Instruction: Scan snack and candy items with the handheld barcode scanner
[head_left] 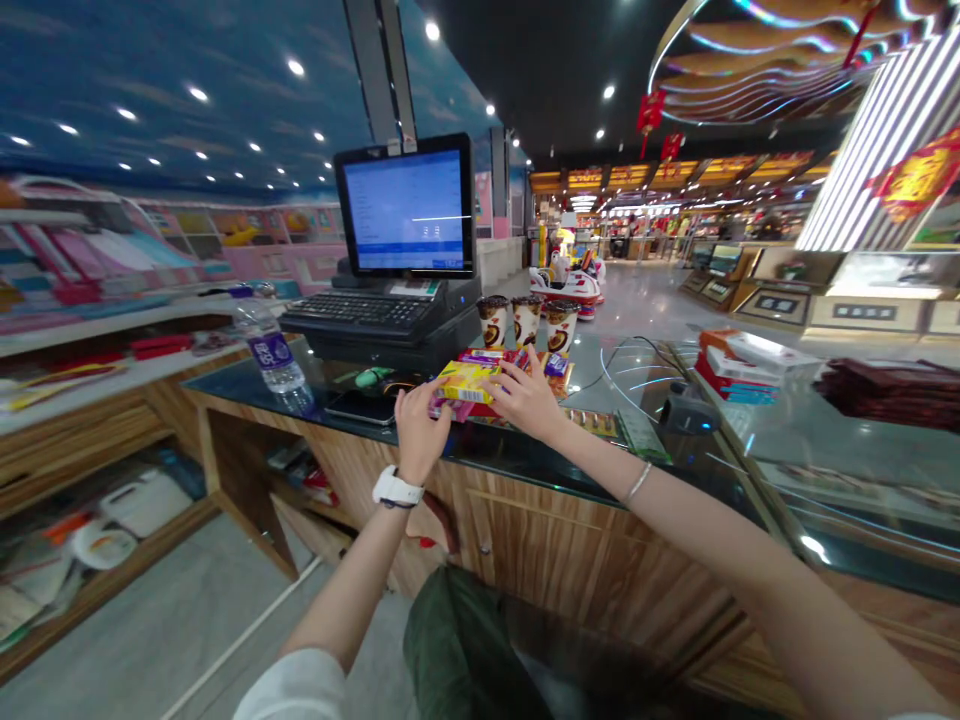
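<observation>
A small yellow box (465,380) with a barcode on its near side lies between my hands above the dark glass counter top. The fingers of my left hand (421,432) are closed on its left end. On its right end rest the bent fingers of my right hand (529,402), gripping it from that side. Pink and red packets lie partly under and behind the box, and a purple packet (556,364) sits just past my right fingers. Behind these stand three patterned paper cups (525,322) with dark lids.
A touch-screen till (409,210) and its keyboard (358,312) stand back left, near a water bottle (271,350). A phone-like dark slab (362,406) lies at the front edge. To the right are a black scanner-like device (688,408), cables and stacked boxes (739,365).
</observation>
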